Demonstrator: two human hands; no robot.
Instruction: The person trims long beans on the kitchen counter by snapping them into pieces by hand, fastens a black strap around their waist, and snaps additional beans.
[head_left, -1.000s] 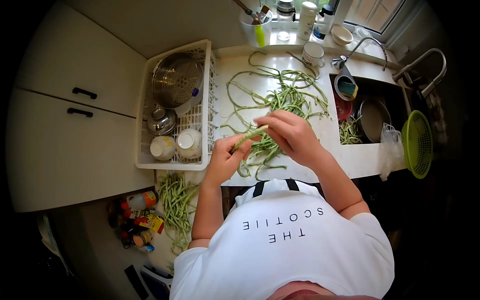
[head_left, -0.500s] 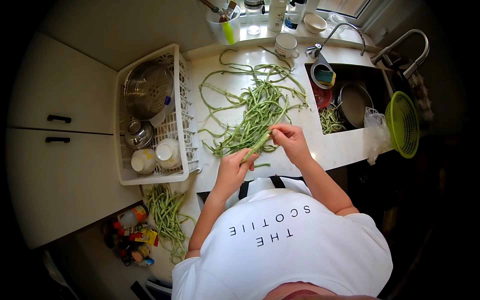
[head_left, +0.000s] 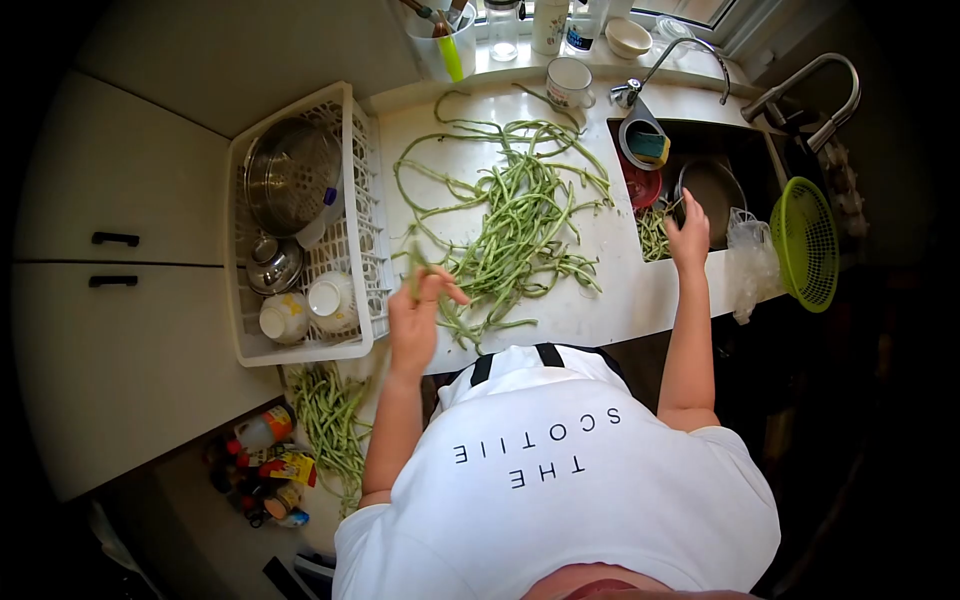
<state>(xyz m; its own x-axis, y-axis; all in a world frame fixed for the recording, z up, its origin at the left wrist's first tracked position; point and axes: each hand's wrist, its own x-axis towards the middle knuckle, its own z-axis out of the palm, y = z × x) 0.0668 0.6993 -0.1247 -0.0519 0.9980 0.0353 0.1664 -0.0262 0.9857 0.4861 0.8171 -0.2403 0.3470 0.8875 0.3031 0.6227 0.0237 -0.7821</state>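
My left hand [head_left: 410, 320] is raised at the left edge of the bean pile, closed round a long green bean [head_left: 415, 262] that stands up blurred from the fingers. Beside it, a tangled heap of long green beans [head_left: 520, 210] spreads over the white counter. My right hand [head_left: 690, 238] reaches over the sink's front edge with thumb and fingers apart. Just left of those fingers, cut or broken bean pieces [head_left: 655, 235] lie in the sink. A metal pan [head_left: 712, 195] sits behind the hand, partly hidden.
A white dish rack [head_left: 358, 220] with a steamer, lid and bowls stands at left. More beans [head_left: 330, 420] lie below it near bottles and packets [head_left: 270, 455]. A mug [head_left: 570, 82] sits by the sill. A clear plastic bag [head_left: 752, 260] and green basket [head_left: 805, 245] hang at right.
Both hands were together at the front of the pile, holding a bean. They have parted: my left hand moved left with a bean, my right hand moved over the sink.
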